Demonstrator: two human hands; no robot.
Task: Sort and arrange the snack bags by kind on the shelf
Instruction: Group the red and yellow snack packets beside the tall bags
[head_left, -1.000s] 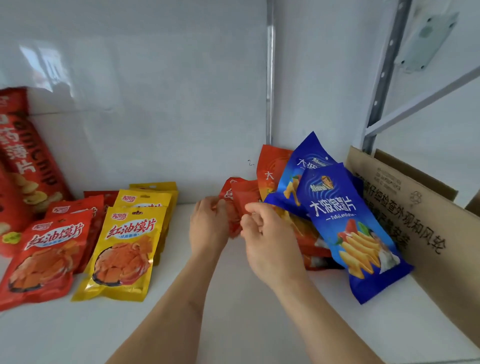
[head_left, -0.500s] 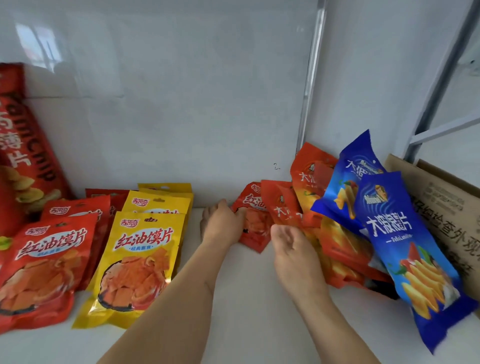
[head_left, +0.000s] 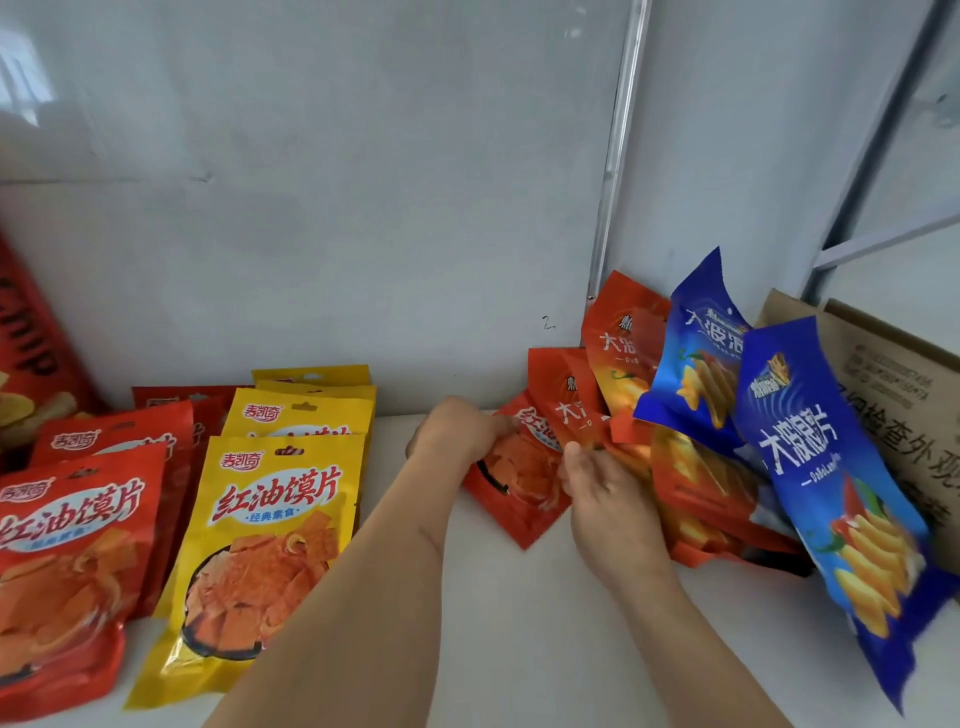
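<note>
- Left hand (head_left: 457, 434): fingers curled over the top edge of a small red bag (head_left: 519, 483), gripping it.
- Right hand (head_left: 605, 493): fingers spread loosely against the orange bags (head_left: 691, 483); grasp cannot be confirmed.
- Small red bag: lies on the shelf (head_left: 498, 623), partly under the orange bags.
- Yellow bags (head_left: 270, 540): stacked in a row at left.
- Blue bags (head_left: 831, 493): lean at right.

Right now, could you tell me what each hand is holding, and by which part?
The left hand grips the small red snack bag by its upper left edge; the right hand touches the orange bags, hold unclear.
</note>
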